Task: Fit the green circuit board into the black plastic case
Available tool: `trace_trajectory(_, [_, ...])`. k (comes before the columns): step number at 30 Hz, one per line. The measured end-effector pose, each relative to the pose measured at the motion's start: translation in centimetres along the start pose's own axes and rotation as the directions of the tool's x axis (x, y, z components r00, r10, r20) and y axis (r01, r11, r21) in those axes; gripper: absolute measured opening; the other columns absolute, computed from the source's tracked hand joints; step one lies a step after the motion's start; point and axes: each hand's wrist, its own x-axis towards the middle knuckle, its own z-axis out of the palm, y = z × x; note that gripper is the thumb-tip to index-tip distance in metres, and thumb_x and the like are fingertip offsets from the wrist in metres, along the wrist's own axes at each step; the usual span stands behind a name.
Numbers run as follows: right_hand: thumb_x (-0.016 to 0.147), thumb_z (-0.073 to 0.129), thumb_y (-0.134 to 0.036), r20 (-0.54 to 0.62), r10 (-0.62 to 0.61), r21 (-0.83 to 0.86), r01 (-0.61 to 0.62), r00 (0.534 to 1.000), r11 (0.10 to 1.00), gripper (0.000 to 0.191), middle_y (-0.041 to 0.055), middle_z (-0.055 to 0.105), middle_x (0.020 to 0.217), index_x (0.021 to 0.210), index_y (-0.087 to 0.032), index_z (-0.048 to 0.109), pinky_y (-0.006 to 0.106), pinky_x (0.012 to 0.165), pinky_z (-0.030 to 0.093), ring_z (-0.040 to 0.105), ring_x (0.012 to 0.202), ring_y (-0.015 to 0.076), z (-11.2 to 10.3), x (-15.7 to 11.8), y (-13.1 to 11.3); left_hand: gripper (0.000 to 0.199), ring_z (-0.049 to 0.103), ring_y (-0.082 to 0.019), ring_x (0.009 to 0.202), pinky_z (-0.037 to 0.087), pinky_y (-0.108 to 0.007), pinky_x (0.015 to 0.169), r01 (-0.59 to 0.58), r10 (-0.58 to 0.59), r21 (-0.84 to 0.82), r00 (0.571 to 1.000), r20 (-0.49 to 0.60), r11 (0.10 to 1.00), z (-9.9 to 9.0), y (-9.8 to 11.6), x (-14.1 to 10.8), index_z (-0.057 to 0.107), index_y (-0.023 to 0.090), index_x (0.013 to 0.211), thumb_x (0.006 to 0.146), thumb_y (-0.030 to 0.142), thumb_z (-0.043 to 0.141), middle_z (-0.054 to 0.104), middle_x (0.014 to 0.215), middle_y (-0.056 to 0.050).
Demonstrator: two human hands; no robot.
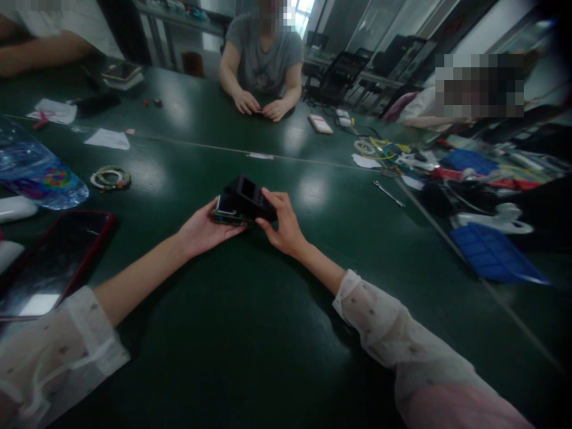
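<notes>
The wearer's two arms are clothed in loose, pale sleeves. The left sleeve (67,357) is formed of thin, whitish, partly see-through fabric, over which small, dark, star-like marks are scattered. It is finished with a broad, straight-edged cuff; a paler, cord-like strip is seen along the cloth, but whether it is a tie or a fold cannot be told. The right sleeve (384,333) is made of similar fabric, marked with the same sparse dark motifs; its end is crumpled, and the cloth is gathered into soft folds. The left hand (208,229) and right hand (286,229) are left bare, their finer details being blurred.
</notes>
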Motion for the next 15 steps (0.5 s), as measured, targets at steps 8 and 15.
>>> trace_trajectory(8, [0.097,0.047,-0.039,-0.081,0.01,-0.018,-0.011,0.997,1.0,0.064,0.0108,0.042,0.129,0.153,-0.035,0.014,0.052,0.092,0.053,0.047,0.118,0.0292,-0.07,-0.02,0.15,0.053,0.06,-0.03,0.122,0.049,-0.043,0.103,-0.03,0.033,0.046,0.998,-0.053,0.998,0.32,-0.1,-0.2,0.035,0.019,0.15,0.1,0.036,0.036,0.059,0.136,-0.016])
trace_trajectory(15, [0.098,0.045,-0.041,-0.138,0.046,-0.052,-0.054,0.989,0.997,0.064,0.0118,0.042,0.131,0.153,-0.034,0.013,0.055,0.095,0.051,0.046,0.119,0.0303,-0.06,-0.1,0.19,0.053,0.06,-0.031,0.123,0.049,-0.043,0.103,-0.034,0.037,0.067,0.998,-0.045,0.997,-0.16,-0.04,0.0,0.036,0.015,0.149,0.1,0.036,0.036,0.061,0.133,-0.018])
